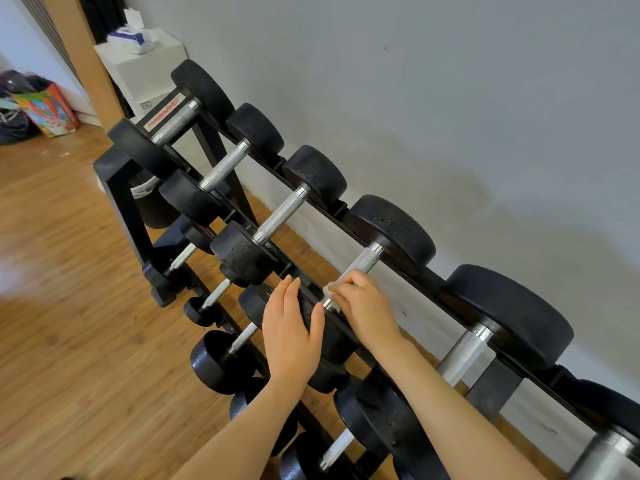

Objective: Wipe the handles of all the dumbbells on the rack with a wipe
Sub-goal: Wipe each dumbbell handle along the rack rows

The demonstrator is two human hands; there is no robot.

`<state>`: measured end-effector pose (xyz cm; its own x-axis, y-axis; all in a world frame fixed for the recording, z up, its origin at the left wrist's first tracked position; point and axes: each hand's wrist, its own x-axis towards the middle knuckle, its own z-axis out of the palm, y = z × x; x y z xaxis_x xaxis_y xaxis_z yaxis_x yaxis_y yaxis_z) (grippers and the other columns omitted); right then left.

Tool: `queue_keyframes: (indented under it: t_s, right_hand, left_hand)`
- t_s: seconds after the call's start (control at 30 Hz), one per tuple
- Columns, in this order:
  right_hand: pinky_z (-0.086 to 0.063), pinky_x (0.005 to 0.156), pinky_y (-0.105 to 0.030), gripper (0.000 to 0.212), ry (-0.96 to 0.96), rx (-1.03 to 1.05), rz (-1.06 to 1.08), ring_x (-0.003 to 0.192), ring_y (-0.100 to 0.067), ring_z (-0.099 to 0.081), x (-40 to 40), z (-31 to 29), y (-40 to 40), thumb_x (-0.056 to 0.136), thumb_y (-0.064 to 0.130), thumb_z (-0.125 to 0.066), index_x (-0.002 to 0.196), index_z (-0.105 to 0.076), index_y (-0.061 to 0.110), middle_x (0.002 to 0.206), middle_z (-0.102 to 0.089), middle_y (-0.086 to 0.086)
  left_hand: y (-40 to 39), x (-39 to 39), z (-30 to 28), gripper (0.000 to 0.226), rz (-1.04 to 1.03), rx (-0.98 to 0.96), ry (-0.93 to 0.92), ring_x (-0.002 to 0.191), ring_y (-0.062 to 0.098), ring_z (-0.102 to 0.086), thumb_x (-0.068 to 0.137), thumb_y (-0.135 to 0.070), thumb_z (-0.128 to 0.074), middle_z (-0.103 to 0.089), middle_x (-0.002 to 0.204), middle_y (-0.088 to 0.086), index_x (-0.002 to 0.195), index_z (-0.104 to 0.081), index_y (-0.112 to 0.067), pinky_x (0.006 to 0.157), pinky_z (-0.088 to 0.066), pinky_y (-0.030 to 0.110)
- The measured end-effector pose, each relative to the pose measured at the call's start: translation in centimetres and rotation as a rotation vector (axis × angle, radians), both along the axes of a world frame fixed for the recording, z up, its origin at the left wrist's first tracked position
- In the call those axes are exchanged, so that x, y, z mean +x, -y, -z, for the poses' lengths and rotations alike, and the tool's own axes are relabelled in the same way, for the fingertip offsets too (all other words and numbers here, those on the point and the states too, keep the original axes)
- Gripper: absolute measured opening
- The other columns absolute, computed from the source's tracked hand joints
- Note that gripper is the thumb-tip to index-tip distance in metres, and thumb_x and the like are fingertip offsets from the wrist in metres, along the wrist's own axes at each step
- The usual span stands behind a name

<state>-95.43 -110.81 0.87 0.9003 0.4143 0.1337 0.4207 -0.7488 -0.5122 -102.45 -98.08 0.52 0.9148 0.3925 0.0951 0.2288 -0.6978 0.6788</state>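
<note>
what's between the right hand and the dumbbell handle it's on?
A white wipe, bunched under the right hand fingers, pressed on the near end of the handle. Only a corner of it shows in the head view.

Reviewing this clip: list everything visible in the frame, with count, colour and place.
top-row dumbbells: six, black heads, silver handles, on the rack's upper tier
lower dumbbells: several, black, lower tiers, partly hidden
rack: one, black, along the wall
wipe: one, white, on the fourth handle
tissue pack: one, white and blue, on the white box
white box: one, behind the rack
bags: dark and colourful, far left floor
left hand: on a dumbbell head
right hand: holding the wipe
</note>
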Motion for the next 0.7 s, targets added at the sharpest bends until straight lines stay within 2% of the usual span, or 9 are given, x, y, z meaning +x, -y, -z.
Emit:
queue_keyframes:
  t_s: [0.1,0.2,0.3,0.43,0.53,0.7]
  right_hand:
    - [-0.052,0.075,-0.024,0.019,0.059,0.034,0.077,0.093,-0.013,-0.053,0.0,0.1,0.0,0.092,0.021,-0.062,0.108,-0.069,0.012,0.099,-0.057,-0.003]
    - [-0.052,0.080,-0.031,0.019,-0.008,0.022,-0.038,0.097,-0.016,-0.052,-0.6,0.3,-0.5,0.094,0.021,-0.058,0.107,-0.067,0.011,0.103,-0.057,-0.005]
    - [-0.053,0.080,-0.028,0.021,0.013,0.042,-0.057,0.100,-0.014,-0.053,-0.6,0.2,0.1,0.094,0.023,-0.059,0.110,-0.066,0.013,0.105,-0.057,-0.001]
    - [-0.052,0.070,-0.021,0.025,0.089,0.224,0.167,0.089,-0.009,-0.053,-0.3,-1.2,1.4,0.091,0.028,-0.056,0.108,-0.069,0.015,0.098,-0.052,0.007]
    - [-0.050,0.068,-0.017,0.020,0.154,0.417,0.358,0.086,-0.007,-0.055,0.0,-2.9,1.9,0.090,0.022,-0.061,0.107,-0.070,0.014,0.097,-0.052,0.010]
    - [-0.051,0.071,-0.012,0.020,0.260,0.671,0.663,0.087,-0.012,-0.057,1.3,-4.5,3.2,0.091,0.016,-0.062,0.109,-0.070,0.013,0.102,-0.052,0.002]
  left_hand:
    - [0.0,-0.1,0.0,0.062,0.001,0.001,-0.012,0.142,0.016,-0.032,0.094,-0.050,-0.038,-0.041,0.152,0.001,0.146,-0.041,-0.016,0.115,-0.021,0.033]
    - [0.0,-0.1,-0.3,0.063,0.004,-0.001,-0.036,0.142,0.016,-0.032,0.094,-0.050,-0.036,-0.040,0.152,0.001,0.147,-0.040,-0.016,0.115,-0.022,0.034]
    - [-0.2,0.1,-0.8,0.057,0.019,0.023,-0.052,0.139,0.017,-0.036,0.096,-0.046,-0.041,-0.044,0.148,0.000,0.143,-0.045,-0.014,0.113,-0.025,0.034]
    - [-0.5,1.7,-2.1,0.032,-0.064,-0.035,-0.064,0.126,0.021,-0.047,0.102,-0.029,-0.045,-0.056,0.129,0.002,0.126,-0.057,-0.013,0.104,-0.034,0.032]
    - [0.7,3.4,-3.2,0.031,-0.124,-0.075,-0.110,0.121,0.021,-0.047,0.103,-0.030,-0.041,-0.056,0.126,0.001,0.125,-0.058,-0.016,0.101,-0.037,0.035]
    - [2.4,4.3,-2.8,0.037,-0.076,0.145,-0.191,0.114,0.018,-0.049,0.101,-0.039,-0.033,-0.058,0.119,-0.006,0.115,-0.062,-0.022,0.100,-0.038,0.037]
